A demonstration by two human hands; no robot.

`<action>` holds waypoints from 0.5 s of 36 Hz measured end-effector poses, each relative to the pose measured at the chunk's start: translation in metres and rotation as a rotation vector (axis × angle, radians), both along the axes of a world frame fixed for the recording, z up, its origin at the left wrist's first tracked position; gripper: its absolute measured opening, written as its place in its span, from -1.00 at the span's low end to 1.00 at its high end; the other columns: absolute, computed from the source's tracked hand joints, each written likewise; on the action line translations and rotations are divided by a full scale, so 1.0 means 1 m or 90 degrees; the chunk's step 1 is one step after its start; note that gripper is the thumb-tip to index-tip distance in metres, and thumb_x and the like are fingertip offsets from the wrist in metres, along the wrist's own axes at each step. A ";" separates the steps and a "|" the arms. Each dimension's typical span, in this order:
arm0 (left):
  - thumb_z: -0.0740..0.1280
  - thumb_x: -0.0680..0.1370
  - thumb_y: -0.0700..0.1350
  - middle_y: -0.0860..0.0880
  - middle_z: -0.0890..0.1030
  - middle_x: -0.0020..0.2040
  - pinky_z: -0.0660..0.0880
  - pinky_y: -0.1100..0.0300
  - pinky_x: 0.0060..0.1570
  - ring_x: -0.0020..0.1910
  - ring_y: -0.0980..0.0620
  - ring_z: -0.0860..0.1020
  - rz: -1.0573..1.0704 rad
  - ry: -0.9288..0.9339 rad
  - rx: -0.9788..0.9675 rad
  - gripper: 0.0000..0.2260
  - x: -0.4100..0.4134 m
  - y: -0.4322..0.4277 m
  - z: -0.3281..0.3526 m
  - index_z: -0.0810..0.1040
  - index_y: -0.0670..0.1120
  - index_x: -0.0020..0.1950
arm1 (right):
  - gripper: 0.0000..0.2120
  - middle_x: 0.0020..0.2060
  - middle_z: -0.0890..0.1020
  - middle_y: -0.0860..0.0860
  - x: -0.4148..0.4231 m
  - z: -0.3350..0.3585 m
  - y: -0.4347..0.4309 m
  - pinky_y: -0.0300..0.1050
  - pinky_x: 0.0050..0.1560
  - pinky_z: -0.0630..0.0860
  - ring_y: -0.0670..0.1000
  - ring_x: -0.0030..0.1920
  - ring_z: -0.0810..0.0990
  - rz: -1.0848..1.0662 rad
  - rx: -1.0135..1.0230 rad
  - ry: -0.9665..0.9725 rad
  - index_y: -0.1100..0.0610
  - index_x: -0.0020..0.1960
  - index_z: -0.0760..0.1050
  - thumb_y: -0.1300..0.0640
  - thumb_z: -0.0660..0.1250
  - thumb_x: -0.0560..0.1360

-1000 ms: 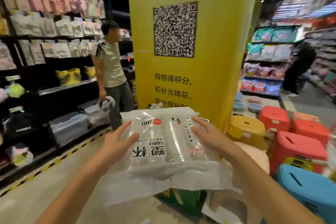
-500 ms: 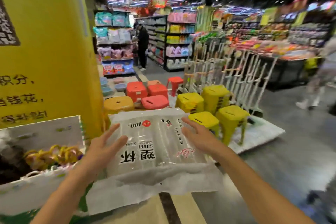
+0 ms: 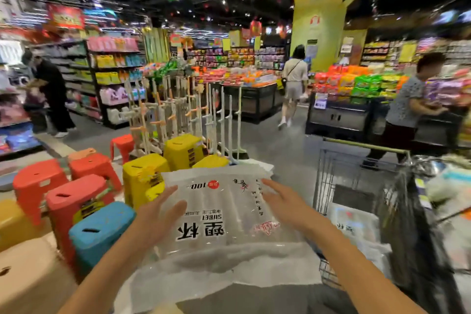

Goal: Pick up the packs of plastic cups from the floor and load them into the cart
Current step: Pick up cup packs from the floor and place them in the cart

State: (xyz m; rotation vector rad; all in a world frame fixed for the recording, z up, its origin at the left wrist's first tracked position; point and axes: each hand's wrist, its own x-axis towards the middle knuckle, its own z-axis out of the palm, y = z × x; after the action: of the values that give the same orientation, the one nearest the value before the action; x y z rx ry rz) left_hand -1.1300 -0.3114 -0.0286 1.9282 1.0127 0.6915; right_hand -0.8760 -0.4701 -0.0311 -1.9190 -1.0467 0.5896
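Observation:
I carry a clear pack of plastic cups (image 3: 219, 214) with black lettering flat in front of me at chest height. My left hand (image 3: 158, 214) presses its left side and my right hand (image 3: 285, 201) presses its right side, fingers straight on both. The wire shopping cart (image 3: 328, 176) stands just to the right of the pack. Another pack of plastic cups (image 3: 354, 227) lies inside the cart.
Stacked plastic stools in red (image 3: 76, 201), yellow (image 3: 142, 176) and blue (image 3: 99, 232) crowd the left. White racks (image 3: 193, 115) stand behind them. Shoppers (image 3: 293, 84) walk the grey aisle ahead, and one person (image 3: 407, 107) stands beyond the cart.
My view has swung right, away from the yellow pillar, and the cart has come into sight. Both hands keep the same hold on the pack.

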 end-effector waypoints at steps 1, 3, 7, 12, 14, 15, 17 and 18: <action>0.40 0.43 0.28 -0.03 0.50 0.36 0.36 -0.04 0.37 0.32 -0.07 0.48 -0.014 0.003 -0.006 -0.51 0.019 -0.002 0.000 0.44 0.28 0.34 | -0.56 0.47 0.33 -0.09 0.017 0.001 -0.010 -0.23 0.27 0.26 -0.03 0.45 0.33 -0.014 0.000 -0.005 -0.13 0.53 0.25 -0.01 0.14 0.66; 0.34 0.26 0.49 0.03 0.53 0.32 0.41 -0.09 0.33 0.28 -0.05 0.51 -0.040 -0.017 -0.019 -0.52 0.058 -0.007 -0.002 0.43 0.49 0.16 | -0.57 0.47 0.35 -0.10 0.051 0.000 -0.029 -0.17 0.29 0.29 -0.03 0.43 0.36 -0.045 -0.003 -0.020 -0.18 0.52 0.25 -0.07 0.12 0.65; 0.35 0.46 0.29 0.00 0.42 0.40 0.34 0.01 0.36 0.39 -0.05 0.41 -0.096 -0.006 -0.006 -0.59 0.142 -0.025 -0.002 0.41 0.37 0.30 | -0.59 0.47 0.38 -0.09 0.119 -0.003 -0.061 -0.14 0.28 0.32 -0.04 0.31 0.45 -0.110 -0.025 -0.070 -0.27 0.48 0.26 -0.13 0.11 0.64; 0.32 0.49 0.27 0.08 0.29 0.50 0.14 -0.06 0.49 0.50 -0.01 0.22 -0.148 -0.009 -0.001 -0.54 0.231 -0.035 -0.015 0.37 0.30 0.39 | -0.58 0.50 0.33 -0.12 0.188 -0.013 -0.096 -0.07 0.38 0.28 -0.01 0.45 0.35 -0.163 -0.037 -0.078 -0.27 0.50 0.21 -0.16 0.08 0.65; 0.34 0.47 0.28 0.05 0.27 0.52 0.14 -0.08 0.49 0.51 -0.04 0.20 -0.165 -0.003 -0.024 -0.61 0.261 -0.039 -0.017 0.38 0.44 0.28 | -0.57 0.49 0.34 -0.13 0.213 -0.017 -0.105 -0.07 0.40 0.27 -0.01 0.46 0.35 -0.182 -0.045 -0.081 -0.27 0.51 0.19 -0.17 0.07 0.65; 0.35 0.45 0.29 0.02 0.26 0.53 0.15 -0.09 0.49 0.51 -0.07 0.20 -0.180 -0.002 -0.033 -0.60 0.276 -0.038 -0.019 0.38 0.45 0.27 | -0.56 0.49 0.34 -0.12 0.224 -0.019 -0.107 -0.07 0.40 0.27 -0.01 0.46 0.35 -0.191 -0.052 -0.086 -0.27 0.52 0.18 -0.17 0.07 0.64; 0.33 0.49 0.28 -0.03 0.22 0.55 0.12 -0.08 0.50 0.52 -0.09 0.17 -0.208 0.020 -0.031 -0.53 0.304 -0.037 -0.019 0.35 0.33 0.38 | -0.55 0.50 0.32 -0.11 0.246 -0.021 -0.111 -0.07 0.39 0.28 -0.01 0.46 0.35 -0.212 -0.060 -0.082 -0.27 0.52 0.17 -0.18 0.08 0.64; 0.31 0.52 0.25 -0.03 0.21 0.55 0.12 -0.05 0.49 0.52 -0.07 0.17 -0.218 0.031 -0.027 -0.53 0.318 -0.033 -0.021 0.33 0.30 0.41 | -0.55 0.51 0.32 -0.11 0.256 -0.022 -0.111 -0.07 0.39 0.28 -0.02 0.46 0.35 -0.222 -0.059 -0.076 -0.27 0.52 0.18 -0.18 0.08 0.64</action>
State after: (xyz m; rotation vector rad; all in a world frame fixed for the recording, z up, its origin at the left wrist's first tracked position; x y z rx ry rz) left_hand -0.8120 -0.3441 -0.0496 2.0225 0.6945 0.4257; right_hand -0.6204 -0.5815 -0.0535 -2.1768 -0.7406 0.3332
